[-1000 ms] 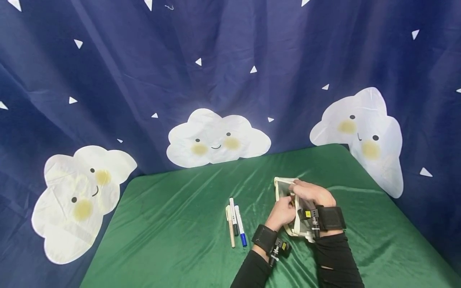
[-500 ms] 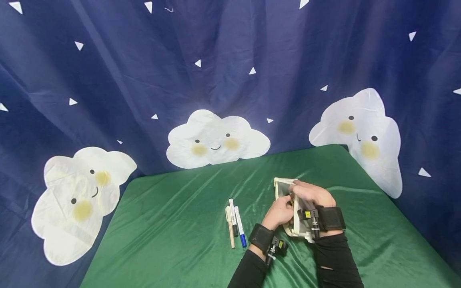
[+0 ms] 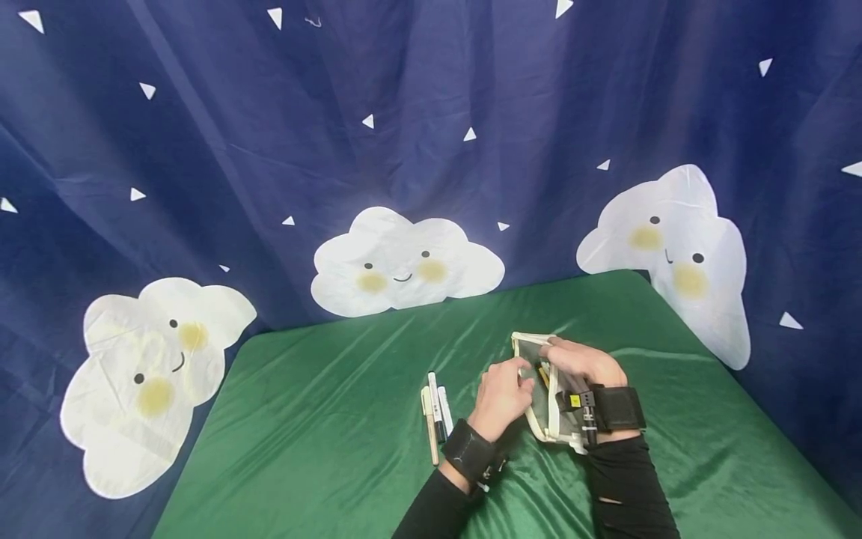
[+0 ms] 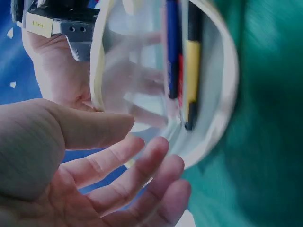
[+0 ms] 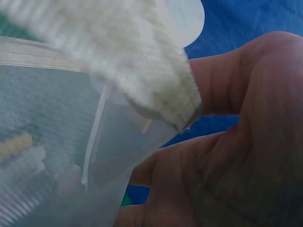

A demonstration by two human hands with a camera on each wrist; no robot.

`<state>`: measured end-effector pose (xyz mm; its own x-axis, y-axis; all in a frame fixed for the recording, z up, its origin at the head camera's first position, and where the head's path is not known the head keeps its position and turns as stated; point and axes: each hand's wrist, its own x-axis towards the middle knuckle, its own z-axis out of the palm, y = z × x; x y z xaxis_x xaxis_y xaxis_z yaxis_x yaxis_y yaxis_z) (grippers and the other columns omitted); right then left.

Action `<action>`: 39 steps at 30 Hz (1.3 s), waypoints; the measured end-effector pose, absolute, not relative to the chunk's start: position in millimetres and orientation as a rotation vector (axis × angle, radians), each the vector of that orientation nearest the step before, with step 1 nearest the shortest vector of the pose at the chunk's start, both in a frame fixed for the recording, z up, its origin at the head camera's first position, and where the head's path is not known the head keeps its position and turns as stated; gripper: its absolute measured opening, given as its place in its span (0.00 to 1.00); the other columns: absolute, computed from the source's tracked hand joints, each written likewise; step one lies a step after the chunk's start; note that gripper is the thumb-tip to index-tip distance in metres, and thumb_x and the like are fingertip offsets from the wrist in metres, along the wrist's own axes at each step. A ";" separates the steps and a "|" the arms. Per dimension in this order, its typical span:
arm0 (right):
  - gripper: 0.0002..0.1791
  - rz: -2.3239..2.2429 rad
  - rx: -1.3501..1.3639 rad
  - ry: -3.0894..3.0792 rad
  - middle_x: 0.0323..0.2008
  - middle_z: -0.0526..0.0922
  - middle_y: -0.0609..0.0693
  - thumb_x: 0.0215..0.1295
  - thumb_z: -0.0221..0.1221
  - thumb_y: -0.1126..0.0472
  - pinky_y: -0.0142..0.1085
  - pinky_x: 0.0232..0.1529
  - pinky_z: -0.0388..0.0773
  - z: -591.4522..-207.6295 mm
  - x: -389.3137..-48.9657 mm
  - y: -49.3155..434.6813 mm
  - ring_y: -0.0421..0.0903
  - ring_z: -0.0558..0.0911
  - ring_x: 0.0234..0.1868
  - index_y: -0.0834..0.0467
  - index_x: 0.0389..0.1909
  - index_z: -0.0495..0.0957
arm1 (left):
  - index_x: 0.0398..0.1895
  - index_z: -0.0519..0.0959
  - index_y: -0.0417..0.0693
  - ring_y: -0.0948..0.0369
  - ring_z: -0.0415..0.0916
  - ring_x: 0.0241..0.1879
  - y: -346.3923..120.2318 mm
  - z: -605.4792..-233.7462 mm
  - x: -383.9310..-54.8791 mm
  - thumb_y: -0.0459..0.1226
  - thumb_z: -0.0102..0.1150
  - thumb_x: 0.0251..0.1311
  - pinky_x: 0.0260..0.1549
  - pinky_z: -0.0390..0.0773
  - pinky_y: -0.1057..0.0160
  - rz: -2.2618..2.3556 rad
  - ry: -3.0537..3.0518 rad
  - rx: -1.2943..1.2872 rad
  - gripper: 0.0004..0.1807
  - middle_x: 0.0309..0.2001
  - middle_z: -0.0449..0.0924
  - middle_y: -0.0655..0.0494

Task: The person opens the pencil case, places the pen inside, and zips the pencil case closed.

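Note:
A see-through zip pouch with cream edging stands with its mouth spread on the green cloth. My right hand grips its right side, the thumb and fingers on either side of the wall in the right wrist view. Inside lie several pens; the left wrist view shows a blue pen and a yellow pen with black ends, with something red between them. At the mouth's left edge, my left hand is held with loose fingers and nothing in them. Its fingertips are right by the cream rim.
Left of the hands lie a beige pen, a white marker with a black cap and another white marker, partly hidden by the left wrist. Behind the green table hangs a dark blue curtain with clouds.
My left hand has come out of the pouch and moved left, toward the loose pens. Pens inside the pouch now show. The right hand and pouch have stayed put.

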<state>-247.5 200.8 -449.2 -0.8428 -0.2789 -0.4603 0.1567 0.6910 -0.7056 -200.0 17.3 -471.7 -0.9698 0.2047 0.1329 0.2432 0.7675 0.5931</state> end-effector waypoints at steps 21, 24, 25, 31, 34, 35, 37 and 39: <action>0.44 -1.032 -0.131 2.365 0.81 0.44 0.63 0.74 0.41 0.38 0.64 0.78 0.47 -450.9 -244.3 199.1 0.69 0.43 0.81 0.58 0.81 0.44 | 0.47 0.82 0.46 0.47 0.81 0.36 -70.2 -488.6 -190.2 0.41 0.70 0.60 0.32 0.82 0.51 -0.250 -2.852 -0.217 0.15 0.37 0.84 0.46; 0.43 -1.021 -0.121 2.371 0.82 0.44 0.62 0.74 0.41 0.39 0.63 0.78 0.47 -450.8 -245.7 198.1 0.68 0.43 0.81 0.57 0.82 0.45 | 0.48 0.82 0.46 0.46 0.80 0.39 -76.1 -490.6 -190.6 0.43 0.71 0.59 0.35 0.81 0.49 -0.236 -2.887 -0.157 0.16 0.39 0.83 0.44; 0.43 -1.014 -0.135 2.375 0.82 0.45 0.63 0.74 0.41 0.40 0.63 0.78 0.46 -451.3 -246.0 198.0 0.68 0.43 0.81 0.58 0.81 0.45 | 0.48 0.82 0.47 0.46 0.79 0.40 -77.5 -491.7 -190.5 0.43 0.71 0.60 0.36 0.80 0.48 -0.228 -2.902 -0.141 0.17 0.39 0.83 0.44; 0.43 -1.030 -0.167 2.363 0.81 0.45 0.64 0.74 0.42 0.41 0.63 0.78 0.47 -454.8 -246.2 198.7 0.69 0.43 0.81 0.60 0.81 0.44 | 0.47 0.81 0.44 0.46 0.77 0.38 -84.4 -497.5 -191.4 0.40 0.73 0.56 0.34 0.80 0.49 -0.252 -2.897 -0.087 0.18 0.38 0.80 0.42; 0.43 -1.043 -0.166 2.364 0.81 0.45 0.64 0.74 0.42 0.41 0.63 0.78 0.47 -455.1 -245.8 198.9 0.69 0.43 0.81 0.61 0.81 0.45 | 0.47 0.81 0.42 0.46 0.77 0.35 -87.7 -498.3 -192.1 0.36 0.73 0.55 0.30 0.81 0.51 -0.308 -2.864 -0.085 0.17 0.36 0.80 0.41; 0.43 -1.043 -0.168 2.367 0.81 0.45 0.64 0.74 0.42 0.41 0.63 0.78 0.48 -454.8 -245.8 199.0 0.69 0.43 0.81 0.61 0.81 0.45 | 0.46 0.81 0.41 0.46 0.78 0.33 -88.7 -498.4 -192.2 0.34 0.73 0.54 0.28 0.81 0.51 -0.333 -2.853 -0.093 0.17 0.35 0.80 0.41; 0.43 -1.036 -0.170 2.373 0.81 0.45 0.64 0.75 0.42 0.41 0.63 0.78 0.48 -453.8 -246.0 198.8 0.69 0.43 0.81 0.61 0.81 0.45 | 0.44 0.81 0.39 0.45 0.79 0.30 -90.1 -498.2 -192.2 0.31 0.72 0.55 0.24 0.80 0.53 -0.393 -2.837 -0.110 0.15 0.32 0.80 0.41; 0.43 -1.026 -0.168 2.385 0.81 0.46 0.64 0.74 0.42 0.40 0.63 0.78 0.48 -452.4 -246.2 198.8 0.69 0.44 0.81 0.61 0.81 0.45 | 0.42 0.80 0.39 0.45 0.80 0.27 -91.0 -498.3 -191.8 0.30 0.71 0.55 0.20 0.78 0.54 -0.449 -2.829 -0.121 0.13 0.29 0.80 0.41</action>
